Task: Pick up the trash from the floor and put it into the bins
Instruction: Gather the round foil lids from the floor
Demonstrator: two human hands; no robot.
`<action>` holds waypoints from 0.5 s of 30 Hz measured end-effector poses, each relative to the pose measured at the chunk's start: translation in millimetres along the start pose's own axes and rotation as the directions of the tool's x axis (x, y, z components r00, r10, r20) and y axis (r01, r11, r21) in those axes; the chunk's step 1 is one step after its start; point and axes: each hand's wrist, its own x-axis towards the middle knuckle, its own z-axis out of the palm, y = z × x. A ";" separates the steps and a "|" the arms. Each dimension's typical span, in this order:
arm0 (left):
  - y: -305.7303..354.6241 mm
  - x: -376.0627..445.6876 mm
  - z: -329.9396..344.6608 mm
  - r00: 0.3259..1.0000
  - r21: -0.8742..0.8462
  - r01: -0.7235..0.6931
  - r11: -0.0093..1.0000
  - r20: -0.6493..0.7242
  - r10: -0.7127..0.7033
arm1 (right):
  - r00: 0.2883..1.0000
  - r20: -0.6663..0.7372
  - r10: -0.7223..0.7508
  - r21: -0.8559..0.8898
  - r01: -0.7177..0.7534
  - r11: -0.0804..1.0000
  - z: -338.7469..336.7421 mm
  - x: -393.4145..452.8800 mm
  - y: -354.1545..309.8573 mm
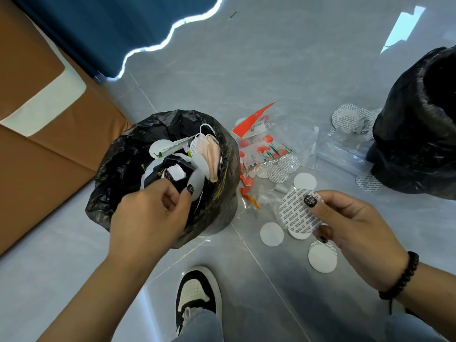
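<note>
Right hand [345, 218] pinches a disc [299, 213]; left hand [153, 211] drops another into the bin [222, 193]. Best let go right over the middle.

This looks like a room in a home or small office, going by the glossy grey tiled floor [283, 58], the dark blue curtain [98, 28] with daylight at its hem, brown cardboard boxes [37, 144] and two small bag-lined bins [118, 174].
</note>
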 end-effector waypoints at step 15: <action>25.8 -23.8 22.6 0.822 -0.437 -0.227 0.871 0.393 0.412 | 0.974 0.225 0.040 -0.215 0.010 0.977 9.1 -5.7 9.8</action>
